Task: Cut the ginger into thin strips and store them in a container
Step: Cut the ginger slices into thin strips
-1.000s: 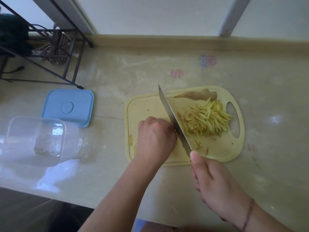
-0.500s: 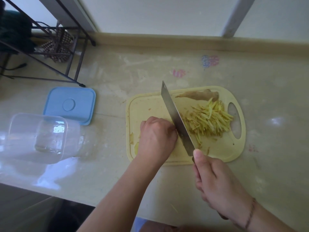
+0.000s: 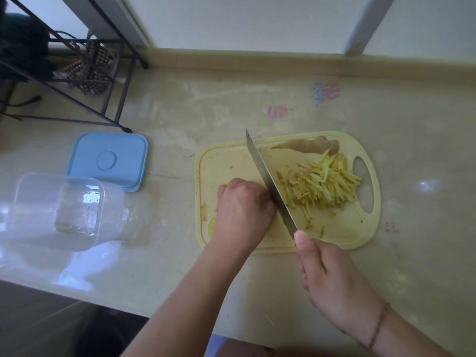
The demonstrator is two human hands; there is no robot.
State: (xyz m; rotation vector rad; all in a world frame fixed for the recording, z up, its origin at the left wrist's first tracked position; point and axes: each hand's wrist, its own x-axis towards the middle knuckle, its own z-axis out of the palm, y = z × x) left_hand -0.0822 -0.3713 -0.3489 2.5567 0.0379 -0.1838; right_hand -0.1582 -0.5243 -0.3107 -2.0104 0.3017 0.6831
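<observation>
The right hand (image 3: 332, 279) grips the knife (image 3: 270, 185), blade slanting across the yellow cutting board (image 3: 342, 228). The left hand (image 3: 242, 210), fingers curled, presses down on ginger hidden beneath it, knuckles against the blade. Cut ginger strips (image 3: 322, 186) pile right of it, beside an uncut ginger piece (image 3: 309, 145). On the table (image 3: 180, 253), well left, stand a clear container (image 3: 59, 210) and blue lid (image 3: 108, 161).

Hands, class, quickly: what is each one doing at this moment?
Left hand: fingers curled knuckles-up on the cutting board beside the blade; what it holds is hidden.
Right hand: grips the knife handle.
</observation>
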